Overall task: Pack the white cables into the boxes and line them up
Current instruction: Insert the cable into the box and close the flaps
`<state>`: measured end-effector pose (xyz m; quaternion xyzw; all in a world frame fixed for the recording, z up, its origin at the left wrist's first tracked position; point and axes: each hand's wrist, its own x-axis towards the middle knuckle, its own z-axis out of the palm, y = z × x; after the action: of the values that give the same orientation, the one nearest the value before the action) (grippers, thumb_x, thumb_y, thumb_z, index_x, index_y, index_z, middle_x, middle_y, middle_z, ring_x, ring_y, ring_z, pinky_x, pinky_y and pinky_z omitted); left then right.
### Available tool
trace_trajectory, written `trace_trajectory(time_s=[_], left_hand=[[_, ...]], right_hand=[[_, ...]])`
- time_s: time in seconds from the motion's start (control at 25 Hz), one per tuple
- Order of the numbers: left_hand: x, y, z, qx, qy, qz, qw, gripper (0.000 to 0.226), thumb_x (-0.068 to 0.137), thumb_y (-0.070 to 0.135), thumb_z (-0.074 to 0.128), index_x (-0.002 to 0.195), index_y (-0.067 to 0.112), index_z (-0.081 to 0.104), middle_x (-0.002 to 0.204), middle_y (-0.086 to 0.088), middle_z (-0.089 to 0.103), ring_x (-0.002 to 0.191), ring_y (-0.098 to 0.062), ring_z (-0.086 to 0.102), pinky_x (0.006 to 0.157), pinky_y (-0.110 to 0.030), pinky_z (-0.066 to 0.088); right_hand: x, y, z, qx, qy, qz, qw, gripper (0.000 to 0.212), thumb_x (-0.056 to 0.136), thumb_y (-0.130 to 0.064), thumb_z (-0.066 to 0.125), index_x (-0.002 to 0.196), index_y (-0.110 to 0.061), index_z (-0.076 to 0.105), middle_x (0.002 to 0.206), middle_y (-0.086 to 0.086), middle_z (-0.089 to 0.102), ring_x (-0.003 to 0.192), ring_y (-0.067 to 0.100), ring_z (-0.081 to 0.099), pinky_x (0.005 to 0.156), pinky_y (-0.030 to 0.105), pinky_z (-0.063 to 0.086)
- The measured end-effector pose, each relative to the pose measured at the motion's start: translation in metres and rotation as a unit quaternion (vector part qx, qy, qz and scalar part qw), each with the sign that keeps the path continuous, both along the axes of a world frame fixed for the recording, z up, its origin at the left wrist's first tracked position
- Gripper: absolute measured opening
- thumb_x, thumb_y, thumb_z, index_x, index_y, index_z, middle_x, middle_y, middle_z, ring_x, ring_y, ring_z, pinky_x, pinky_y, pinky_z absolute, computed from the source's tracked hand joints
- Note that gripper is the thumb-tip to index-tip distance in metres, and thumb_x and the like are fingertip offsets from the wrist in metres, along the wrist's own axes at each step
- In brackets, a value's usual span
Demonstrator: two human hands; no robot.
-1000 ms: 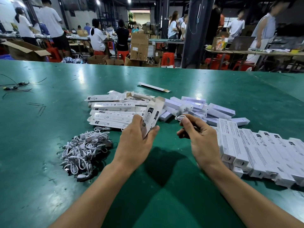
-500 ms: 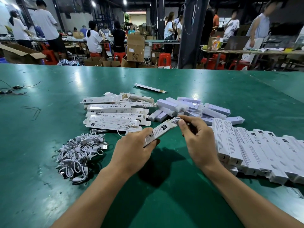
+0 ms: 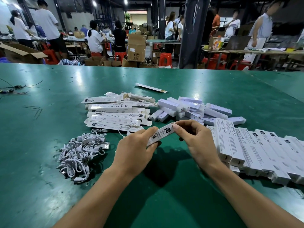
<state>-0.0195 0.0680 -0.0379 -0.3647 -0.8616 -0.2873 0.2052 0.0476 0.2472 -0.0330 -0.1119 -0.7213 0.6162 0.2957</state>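
box (image 3: 162, 133) judged light, crushable; left hand (image 3: 134, 155) gripped 8 o'clock end; right hand (image 3: 197, 140) pinched 2 o'clock end

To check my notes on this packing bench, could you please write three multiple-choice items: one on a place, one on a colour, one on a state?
1. Where does the cable pile lie? A right of the right hand; B left of the left hand; C on a stool.
2. What colour is the table top? A grey; B brown; C green.
3. How is the small white box held? A by both hands; B by neither; C by the left hand alone.
Answers: 1 B, it lies on the table beyond that hand's outer side; 2 C, the bare surface is green; 3 A, left fingers grip one end, right fingers pinch the other.
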Motion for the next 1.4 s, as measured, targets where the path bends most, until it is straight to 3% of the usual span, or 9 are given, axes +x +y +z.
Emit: trace_trajectory(time_s=[0.12, 0.28, 0.44, 0.6, 0.8, 1.0, 1.4], left_hand=[[0.003, 0.002, -0.002, 0.003, 0.004, 0.011, 1.0, 0.04, 0.092, 0.037, 0.068, 0.131, 0.031, 0.059, 0.1, 0.007, 0.07, 0.082, -0.023, 0.065, 0.066, -0.034, 0.051], [0.003, 0.003, -0.004, 0.009, 0.003, 0.019, 1.0, 0.041, 0.093, 0.036, 0.067, 0.131, 0.03, 0.057, 0.1, 0.006, 0.07, 0.083, -0.023, 0.065, 0.064, -0.033, 0.047], [0.006, 0.005, -0.002, 0.016, 0.017, 0.009, 1.0, 0.039, 0.089, 0.037, 0.072, 0.125, 0.026, 0.061, 0.094, 0.004, 0.071, 0.077, -0.026, 0.065, 0.06, -0.031, 0.045], [0.006, 0.005, -0.003, 0.018, 0.02, -0.001, 1.0, 0.037, 0.088, 0.038, 0.074, 0.121, 0.025, 0.063, 0.088, 0.005, 0.071, 0.072, -0.025, 0.064, 0.057, -0.031, 0.044], [0.001, 0.004, -0.004, 0.026, -0.015, 0.012, 0.999, 0.031, 0.091, 0.045, 0.066, 0.119, 0.033, 0.06, 0.081, 0.008, 0.067, 0.068, -0.019, 0.057, 0.056, -0.03, 0.037], [0.003, 0.005, -0.007, 0.022, -0.007, 0.027, 0.999, 0.033, 0.091, 0.044, 0.065, 0.122, 0.032, 0.062, 0.08, 0.006, 0.067, 0.071, -0.022, 0.06, 0.058, -0.029, 0.034], [0.004, 0.007, -0.007, 0.032, 0.007, 0.03, 0.999, 0.033, 0.09, 0.04, 0.068, 0.12, 0.029, 0.063, 0.086, 0.004, 0.071, 0.075, -0.026, 0.064, 0.059, -0.029, 0.035]], right_hand=[[0.002, -0.007, -0.004, 0.02, 0.004, -0.006, 1.0, 0.006, 0.094, -0.028, 0.072, 0.097, -0.027, 0.077, 0.085, -0.007, 0.076, 0.072, 0.007, 0.064, 0.069, 0.018, 0.052], [0.001, -0.019, -0.007, 0.089, 0.027, -0.039, 0.995, 0.018, 0.095, -0.021, 0.07, 0.112, -0.027, 0.074, 0.1, -0.013, 0.069, 0.077, 0.005, 0.063, 0.071, 0.012, 0.049], [0.005, -0.02, -0.006, 0.122, 0.057, -0.036, 0.99, 0.026, 0.095, -0.016, 0.071, 0.115, -0.031, 0.067, 0.087, -0.01, 0.07, 0.065, 0.008, 0.059, 0.063, 0.022, 0.053], [0.005, -0.014, -0.006, 0.13, 0.041, 0.0, 0.991, 0.034, 0.094, -0.016, 0.071, 0.124, -0.032, 0.062, 0.088, -0.007, 0.069, 0.065, 0.013, 0.06, 0.063, 0.025, 0.053], [0.005, -0.009, -0.004, 0.157, 0.024, -0.005, 0.987, 0.023, 0.089, -0.025, 0.077, 0.112, -0.031, 0.073, 0.106, -0.006, 0.061, 0.077, 0.007, 0.061, 0.073, 0.02, 0.053], [0.002, -0.018, -0.007, 0.09, 0.035, -0.018, 0.995, 0.021, 0.087, -0.021, 0.079, 0.106, -0.03, 0.075, 0.105, -0.012, 0.071, 0.087, -0.002, 0.069, 0.08, 0.01, 0.05], [0.001, -0.027, -0.012, 0.08, 0.058, -0.068, 0.993, 0.015, 0.091, -0.019, 0.076, 0.1, -0.03, 0.076, 0.097, -0.011, 0.074, 0.088, 0.002, 0.07, 0.082, 0.017, 0.055]])
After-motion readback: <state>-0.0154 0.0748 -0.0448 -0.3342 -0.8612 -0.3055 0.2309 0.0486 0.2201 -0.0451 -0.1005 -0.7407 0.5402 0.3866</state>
